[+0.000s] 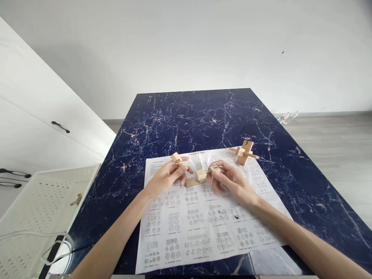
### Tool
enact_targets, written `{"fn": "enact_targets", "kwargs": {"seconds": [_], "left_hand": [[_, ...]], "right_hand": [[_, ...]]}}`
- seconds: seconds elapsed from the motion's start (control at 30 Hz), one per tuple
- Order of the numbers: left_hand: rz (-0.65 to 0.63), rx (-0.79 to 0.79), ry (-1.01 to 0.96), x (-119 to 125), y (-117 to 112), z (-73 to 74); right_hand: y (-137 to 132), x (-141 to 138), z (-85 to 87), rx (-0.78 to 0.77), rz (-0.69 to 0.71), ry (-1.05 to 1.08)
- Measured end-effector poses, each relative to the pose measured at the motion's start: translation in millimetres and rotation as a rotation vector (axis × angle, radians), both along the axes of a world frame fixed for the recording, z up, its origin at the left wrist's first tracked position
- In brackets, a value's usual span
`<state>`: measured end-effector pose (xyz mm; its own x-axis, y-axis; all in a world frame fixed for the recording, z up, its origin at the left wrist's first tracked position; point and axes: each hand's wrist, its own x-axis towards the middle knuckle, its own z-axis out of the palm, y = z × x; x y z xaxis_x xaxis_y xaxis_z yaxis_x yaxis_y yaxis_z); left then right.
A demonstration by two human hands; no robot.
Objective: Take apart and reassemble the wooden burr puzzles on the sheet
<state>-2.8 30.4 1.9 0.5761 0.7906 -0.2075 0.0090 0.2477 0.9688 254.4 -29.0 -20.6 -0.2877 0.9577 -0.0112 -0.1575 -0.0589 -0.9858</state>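
My left hand (168,177) pinches a small notched wooden block (176,158) above the printed instruction sheet (200,224). My right hand (229,179) grips the end of another wooden piece marked with a number (214,169). Between the hands a partly joined cluster of wooden puzzle pieces (199,177) rests on the sheet, touching the right hand's piece. Farther right, an assembled wooden cross-shaped puzzle (244,152) stands upright at the sheet's top corner, apart from both hands.
The sheet lies on a dark blue marbled table (197,120). A white perforated tray (37,205) with one small wooden piece (77,200) sits at the left, beside white cabinets (43,124). A cable loops at the lower left. Grey floor lies to the right.
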Motion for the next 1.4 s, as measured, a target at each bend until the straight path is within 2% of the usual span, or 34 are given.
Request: {"fn": "enact_targets", "kwargs": {"seconds": [0.27,0.4,0.53,0.77,1.1,1.4], "left_hand": [[-0.126,0.09,0.121,11.0,-19.4,5.4],[-0.173,0.128,0.172,15.0,-28.5,7.1],[-0.178,0.152,0.208,19.6,-34.9,7.4],[-0.186,0.197,0.222,23.2,-39.1,5.3],[-0.196,0.26,0.206,23.4,-40.7,-2.6],[-0.23,0.284,0.256,24.2,-43.7,-1.0]], "right_hand": [[-3.2,-4.6,11.1,0.063,0.005,-0.073],[-6.6,-7.2,10.3,0.056,0.013,-0.065],[-11.3,-10.6,2.5,0.077,0.017,-0.105],[-18.3,-15.4,-3.2,0.201,-0.09,-0.261],[-20.0,-18.1,-0.5,0.187,-0.09,-0.298],[-19.9,-20.1,0.5,0.163,-0.151,-0.396]]}}
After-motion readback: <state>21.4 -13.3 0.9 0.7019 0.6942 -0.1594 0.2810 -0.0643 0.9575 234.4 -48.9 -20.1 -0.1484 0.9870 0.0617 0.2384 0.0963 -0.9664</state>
